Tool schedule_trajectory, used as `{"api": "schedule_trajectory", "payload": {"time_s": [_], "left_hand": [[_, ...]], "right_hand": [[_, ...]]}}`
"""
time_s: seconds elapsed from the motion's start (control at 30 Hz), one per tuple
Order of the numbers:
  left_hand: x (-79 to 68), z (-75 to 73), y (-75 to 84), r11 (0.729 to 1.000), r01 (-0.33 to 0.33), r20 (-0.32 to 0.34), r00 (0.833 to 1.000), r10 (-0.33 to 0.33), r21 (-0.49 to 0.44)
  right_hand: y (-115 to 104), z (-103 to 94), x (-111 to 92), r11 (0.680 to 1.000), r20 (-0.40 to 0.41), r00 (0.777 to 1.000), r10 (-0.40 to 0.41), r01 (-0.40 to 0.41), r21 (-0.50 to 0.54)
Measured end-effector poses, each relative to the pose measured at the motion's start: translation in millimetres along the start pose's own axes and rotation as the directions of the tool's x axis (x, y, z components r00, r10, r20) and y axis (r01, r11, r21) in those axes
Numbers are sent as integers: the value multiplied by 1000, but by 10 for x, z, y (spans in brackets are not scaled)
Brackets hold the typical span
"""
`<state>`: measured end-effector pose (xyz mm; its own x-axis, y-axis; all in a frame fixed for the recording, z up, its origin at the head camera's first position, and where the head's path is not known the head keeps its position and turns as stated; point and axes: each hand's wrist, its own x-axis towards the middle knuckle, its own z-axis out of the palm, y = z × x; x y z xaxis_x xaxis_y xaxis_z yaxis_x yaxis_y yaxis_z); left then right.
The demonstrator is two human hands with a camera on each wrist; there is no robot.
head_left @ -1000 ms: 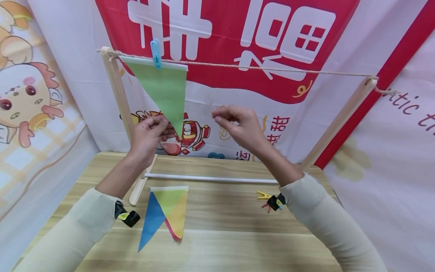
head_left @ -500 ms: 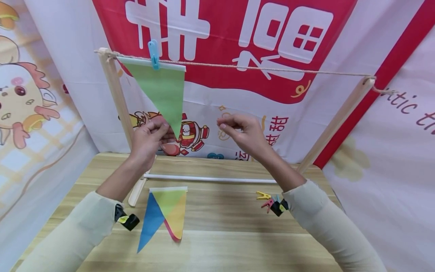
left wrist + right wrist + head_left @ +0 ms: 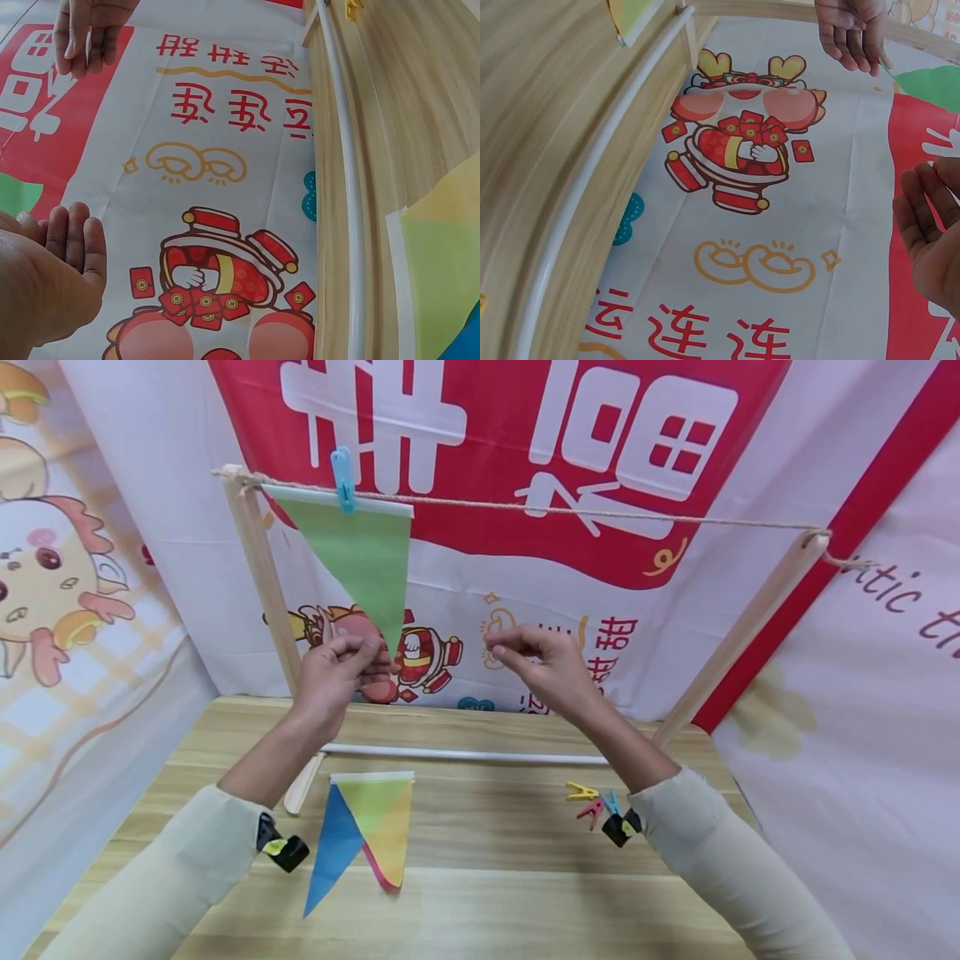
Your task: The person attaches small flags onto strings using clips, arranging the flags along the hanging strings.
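Note:
A green pennant flag hangs from a string near its left end, its white top edge clipped by a blue clothespin. My left hand is beside the flag's lower tip, fingers loosely bent, the fingertips overlapping the tip in the head view. In the left wrist view that palm faces up and holds nothing. My right hand is raised right of the flag, below the string. Its fingers are loosely curled, with nothing between them in the right wrist view.
Wooden posts bear the string at both ends, with a white rod low between them. Blue, yellow and other pennants lie overlapped on the table. Yellow, pink and blue clothespins lie near the right sleeve.
My right hand has moved slightly down and to the right. The left hand has shifted a little lower and right, near the flag's tip. The flag hangs in the same place.

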<state>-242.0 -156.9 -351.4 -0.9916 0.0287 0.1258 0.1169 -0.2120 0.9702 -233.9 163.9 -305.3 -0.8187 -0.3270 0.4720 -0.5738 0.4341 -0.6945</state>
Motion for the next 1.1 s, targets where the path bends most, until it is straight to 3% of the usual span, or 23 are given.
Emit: {"api": "schedule_trajectory", "payload": {"time_s": [0.77, 1.1], "left_hand": [[-55, -87, -199, 994, 64, 4, 998, -64, 85], [-57, -115, -271, 995, 65, 9, 998, -66, 75]], "right_hand": [[273, -16, -247, 997, -10, 997, 73, -73, 16], [354, -21, -333, 993, -1, 993, 116, -116, 11]]}}
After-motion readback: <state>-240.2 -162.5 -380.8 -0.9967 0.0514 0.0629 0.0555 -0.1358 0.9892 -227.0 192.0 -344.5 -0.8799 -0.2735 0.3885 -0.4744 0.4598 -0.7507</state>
